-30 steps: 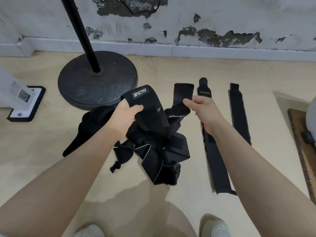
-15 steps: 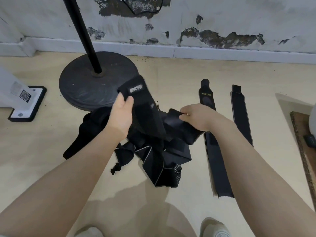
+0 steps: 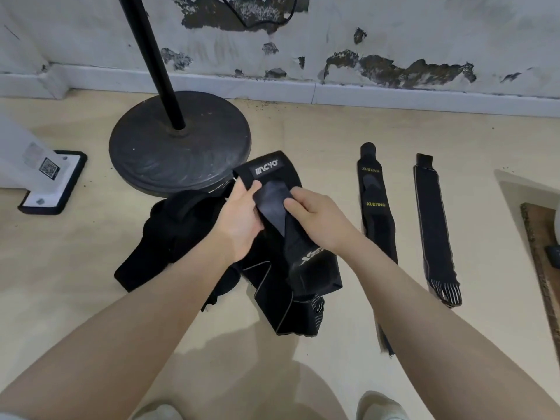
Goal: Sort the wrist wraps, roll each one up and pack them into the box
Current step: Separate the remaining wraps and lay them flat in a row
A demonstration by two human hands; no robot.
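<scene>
Fingers of L hand (image 3: 242, 219) & R hand (image 3: 315, 219) pinching wrap (image 3: 274, 189); 2 strips (image 3: 435, 225) flat nearby

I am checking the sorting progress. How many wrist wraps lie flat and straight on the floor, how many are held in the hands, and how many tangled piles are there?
Flat, straight wraps: 2
Held wrap with white logo: 1
Tangled pile: 1, wraps inside cannot be counted
Total: 4
</scene>
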